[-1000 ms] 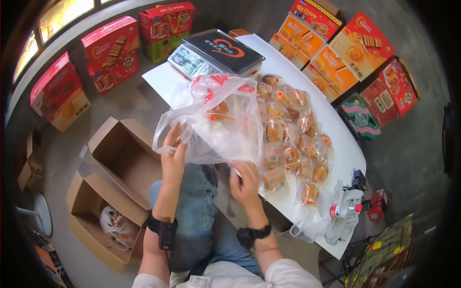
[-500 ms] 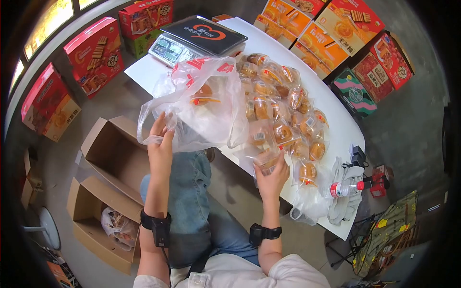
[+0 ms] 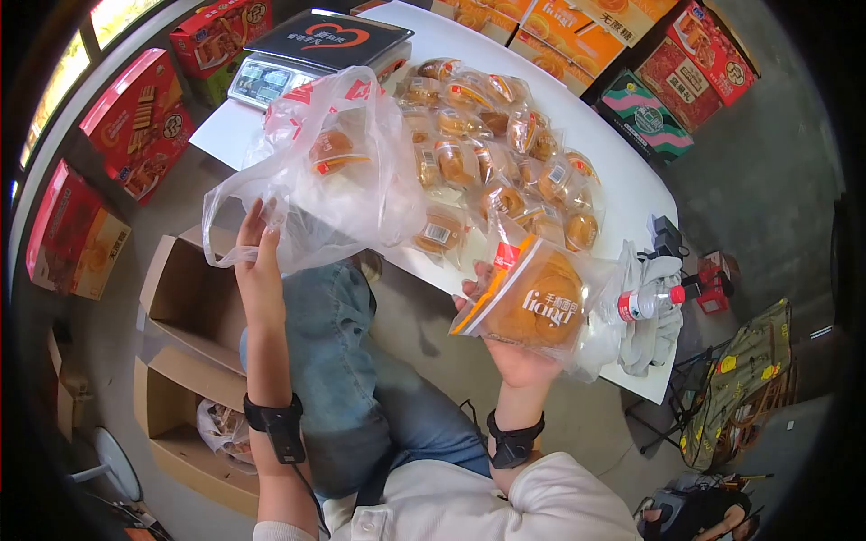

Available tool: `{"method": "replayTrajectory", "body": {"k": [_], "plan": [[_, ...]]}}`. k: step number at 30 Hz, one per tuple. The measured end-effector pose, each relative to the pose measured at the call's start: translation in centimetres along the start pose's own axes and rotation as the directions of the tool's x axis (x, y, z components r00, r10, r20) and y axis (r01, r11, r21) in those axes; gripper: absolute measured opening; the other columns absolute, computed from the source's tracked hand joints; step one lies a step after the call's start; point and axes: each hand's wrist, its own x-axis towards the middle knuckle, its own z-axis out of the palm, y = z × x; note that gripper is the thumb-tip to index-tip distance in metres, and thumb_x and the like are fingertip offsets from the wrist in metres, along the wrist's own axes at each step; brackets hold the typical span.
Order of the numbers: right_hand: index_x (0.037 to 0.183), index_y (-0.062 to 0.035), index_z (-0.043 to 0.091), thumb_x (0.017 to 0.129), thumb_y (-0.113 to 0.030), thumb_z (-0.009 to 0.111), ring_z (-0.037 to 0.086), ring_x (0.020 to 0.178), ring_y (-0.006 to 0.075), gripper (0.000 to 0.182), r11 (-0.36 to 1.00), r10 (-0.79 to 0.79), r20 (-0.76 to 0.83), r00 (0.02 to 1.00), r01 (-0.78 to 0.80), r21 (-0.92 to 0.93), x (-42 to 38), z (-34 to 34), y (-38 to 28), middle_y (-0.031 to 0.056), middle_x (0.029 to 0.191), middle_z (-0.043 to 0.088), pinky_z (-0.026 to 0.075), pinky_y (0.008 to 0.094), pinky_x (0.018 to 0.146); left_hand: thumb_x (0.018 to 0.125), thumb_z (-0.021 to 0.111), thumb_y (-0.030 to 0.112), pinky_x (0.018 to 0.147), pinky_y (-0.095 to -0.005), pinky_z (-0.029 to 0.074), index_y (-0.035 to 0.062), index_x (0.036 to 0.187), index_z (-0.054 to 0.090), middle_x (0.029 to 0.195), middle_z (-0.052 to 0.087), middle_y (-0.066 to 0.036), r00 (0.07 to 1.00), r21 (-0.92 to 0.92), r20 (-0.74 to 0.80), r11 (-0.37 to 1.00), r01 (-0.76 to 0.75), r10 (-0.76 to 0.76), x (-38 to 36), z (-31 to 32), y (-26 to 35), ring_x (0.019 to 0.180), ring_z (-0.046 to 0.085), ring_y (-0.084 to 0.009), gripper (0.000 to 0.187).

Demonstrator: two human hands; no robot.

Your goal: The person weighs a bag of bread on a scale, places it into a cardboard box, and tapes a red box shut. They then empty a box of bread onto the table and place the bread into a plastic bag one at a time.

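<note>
A wrapped bread (image 3: 539,298), in a clear packet with an orange edge, is raised off the table in my right hand (image 3: 519,359). The packet hides part of that hand; some fingertips show at its left edge. My left hand (image 3: 260,245) grips the handle side of a translucent plastic bag (image 3: 361,203) with red print. Inside the bag lies a wrapped bread (image 3: 332,151). Several more wrapped breads (image 3: 456,162) are spread over the white table (image 3: 636,194) to the right of the bag.
A scale (image 3: 329,45) stands behind the bag. A bottle (image 3: 645,303) and grey gloves (image 3: 654,338) lie at the table's right end. Open cardboard boxes (image 3: 194,298) are on the floor at left. Gift boxes (image 3: 140,126) stand around. A person (image 3: 713,514) shows at bottom right.
My right hand has lifted a wrapped bread off the table and turned its printed face to view. The camera view has shifted. My left hand still holds the bag.
</note>
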Motion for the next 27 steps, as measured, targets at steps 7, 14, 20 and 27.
{"method": "replayTrajectory", "body": {"k": [7,14,20,27], "plan": [[0.136,-0.0116,0.024,0.072,-0.063,0.042,0.034,0.112,0.0474,0.084,0.994,0.082,-0.106,0.991,-0.073,0.085,0.2,0.7,0.9,0.0271,0.131,0.03,0.022,0.0601,0.097,0.082,0.042,0.007,0.099,-0.0304,0.03,-0.0012,0.127,0.04,0.126,0.046,-0.013,1.0,-0.015,0.02,1.0,0.006,-0.006,0.0,0.2,0.0,0.114,0.044,-0.0217,0.045],[0.136,-0.0132,0.026,0.071,-0.064,0.046,0.032,0.114,0.0466,0.085,0.995,0.095,-0.148,0.984,-0.097,-0.009,0.4,0.2,1.1,0.0257,0.131,0.03,0.022,0.0594,0.098,0.082,0.042,0.007,0.098,-0.0309,0.031,-0.0008,0.127,0.04,0.125,0.046,-0.014,0.999,-0.04,0.033,0.999,-0.009,0.01,0.2,0.1,-0.4,0.114,0.044,-0.0221,0.045],[0.136,-0.0142,0.026,0.07,-0.062,0.048,0.033,0.114,0.0463,0.084,0.995,0.098,-0.157,0.983,-0.097,0.015,0.8,0.3,1.4,0.0259,0.132,0.028,0.023,0.0596,0.097,0.082,0.043,0.008,0.098,-0.0309,0.031,-0.0002,0.126,0.04,0.125,0.047,-0.013,1.0,-0.032,0.025,0.999,-0.002,0.003,0.3,0.0,-0.5,0.114,0.044,-0.0217,0.045],[0.136,-0.0141,0.025,0.071,-0.062,0.048,0.032,0.115,0.0465,0.084,0.994,0.112,-0.187,0.976,-0.11,0.023,0.9,0.0,1.6,0.0258,0.132,0.028,0.023,0.0597,0.097,0.082,0.043,0.009,0.099,-0.0307,0.029,0.0001,0.126,0.041,0.125,0.047,-0.013,1.0,-0.016,0.011,1.0,0.012,-0.012,0.3,0.1,-0.2,0.115,0.043,-0.0211,0.045]]}}
